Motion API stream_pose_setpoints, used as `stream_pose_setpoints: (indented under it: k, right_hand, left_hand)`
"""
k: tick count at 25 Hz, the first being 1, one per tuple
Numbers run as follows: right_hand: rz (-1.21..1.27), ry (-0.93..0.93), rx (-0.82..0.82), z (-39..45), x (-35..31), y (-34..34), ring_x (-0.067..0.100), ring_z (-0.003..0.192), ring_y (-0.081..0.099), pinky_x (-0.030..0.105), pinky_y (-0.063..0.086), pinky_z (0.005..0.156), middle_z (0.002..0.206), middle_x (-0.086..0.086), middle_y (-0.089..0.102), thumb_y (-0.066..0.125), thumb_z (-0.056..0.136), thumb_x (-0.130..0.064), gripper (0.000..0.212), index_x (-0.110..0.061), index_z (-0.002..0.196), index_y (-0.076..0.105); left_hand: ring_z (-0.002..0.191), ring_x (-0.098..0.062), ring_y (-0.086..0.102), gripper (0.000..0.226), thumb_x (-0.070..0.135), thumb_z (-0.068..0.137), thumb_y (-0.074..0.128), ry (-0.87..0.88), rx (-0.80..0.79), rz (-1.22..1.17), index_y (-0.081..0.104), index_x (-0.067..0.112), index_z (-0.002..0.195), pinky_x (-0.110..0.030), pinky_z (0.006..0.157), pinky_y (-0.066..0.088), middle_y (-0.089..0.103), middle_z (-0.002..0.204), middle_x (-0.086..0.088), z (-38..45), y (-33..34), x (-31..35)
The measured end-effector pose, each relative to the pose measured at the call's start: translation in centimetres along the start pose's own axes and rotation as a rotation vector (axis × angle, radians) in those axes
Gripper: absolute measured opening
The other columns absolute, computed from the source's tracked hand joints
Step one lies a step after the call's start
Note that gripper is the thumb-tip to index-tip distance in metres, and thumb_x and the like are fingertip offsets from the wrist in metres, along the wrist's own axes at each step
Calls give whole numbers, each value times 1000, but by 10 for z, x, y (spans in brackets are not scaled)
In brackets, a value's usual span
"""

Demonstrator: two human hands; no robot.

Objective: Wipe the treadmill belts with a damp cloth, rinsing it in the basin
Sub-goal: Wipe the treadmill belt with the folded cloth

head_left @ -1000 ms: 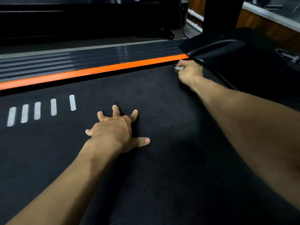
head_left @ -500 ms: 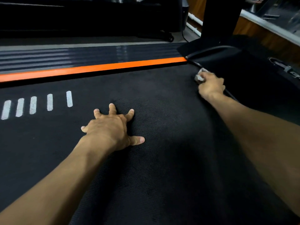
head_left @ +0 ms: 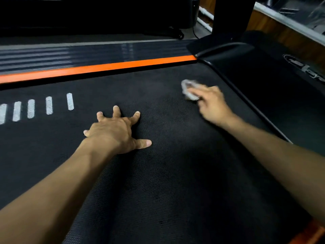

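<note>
Black textured treadmill belt [head_left: 175,173] takes up pretty much the whole view, with an orange side strip [head_left: 105,67] running along its far edge and a row of white dashes [head_left: 49,105] printed on the left. Left hand [head_left: 116,132] is planted flat on the belt, fingers spread wide. Right hand [head_left: 211,103] is further up near the black motor cover [head_left: 263,81], fingers curled around a small wadded grey cloth [head_left: 189,88] that's pressed onto the belt, though it's blurry.

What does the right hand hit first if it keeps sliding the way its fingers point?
Likely just bare belt, then the orange side strip. The right hand holds the cloth; depth is unclear.
</note>
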State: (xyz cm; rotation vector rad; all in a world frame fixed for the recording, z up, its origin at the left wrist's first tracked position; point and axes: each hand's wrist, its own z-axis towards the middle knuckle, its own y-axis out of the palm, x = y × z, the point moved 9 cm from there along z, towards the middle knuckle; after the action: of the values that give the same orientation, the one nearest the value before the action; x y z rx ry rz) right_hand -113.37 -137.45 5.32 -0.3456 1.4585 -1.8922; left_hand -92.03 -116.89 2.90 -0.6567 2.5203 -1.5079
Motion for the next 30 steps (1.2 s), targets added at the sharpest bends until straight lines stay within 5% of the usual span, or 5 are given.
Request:
stream_pose_setpoints:
  k: [4,11,14,20,30]
  right_hand:
    - [-3,535,17,-5,95,-23,34,124,44,33,28,113,148,-2,46,44,85,-9,56,-38,132,58]
    - [199,-204,-119,-105,-124,-10,26,100,46,31,37,95,144,-7,51,50,78,7,64,-26,131,60]
    - [80,-258,-119,-82,-88,-8,33,108,53,41,43,95,145,-3,51,45,75,5,68,-26,133,60]
    - [-32,492,35,-32,55,-36,36,116,44,39,34,106,149,-9,46,45,88,-1,56,-34,132,59]
    - [150,-196,-245,-195,-140,-47,16,107,42,41,44,88,150,-20,34,53,84,3,68,-37,138,45]
  left_hand:
    - [146,-44,0,104,88,62,53,-14,-7,0,-3,59,146,-68,106,30,-10,162,4,0,0,0]
    - [146,-44,-1,105,89,61,52,-17,-17,3,-4,59,145,-69,105,29,-12,162,5,1,1,-1]
    - [146,-44,-1,104,90,61,50,-9,-14,16,-4,60,145,-69,106,29,-12,162,6,0,1,0]
    - [146,-45,-2,104,89,62,49,-14,-30,22,-5,58,145,-68,106,29,-13,162,4,-3,-1,1]
    - [145,-44,4,104,92,59,43,-15,-42,77,-5,58,145,-67,106,31,-8,162,4,-8,-3,0]
